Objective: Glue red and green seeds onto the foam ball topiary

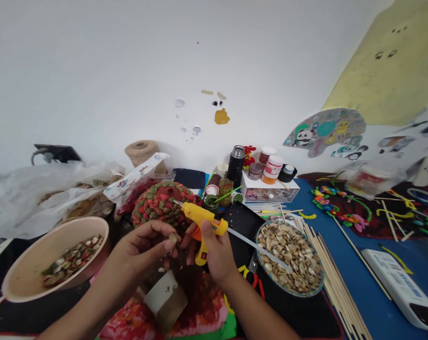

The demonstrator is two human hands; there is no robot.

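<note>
1. A small, curved, brownish flake [173, 237] is pinched by the left hand [143, 248].
2. A yellow plastic glue gun [199, 215] is gripped by the right hand [218, 257], near a rounded, scale-textured red-and-green form [153, 203].

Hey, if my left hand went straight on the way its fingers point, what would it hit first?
Probably your right hand, wrapped around the yellow glue gun, just beyond the small piece your left hand pinches. One view leaves the depth unclear.
</note>
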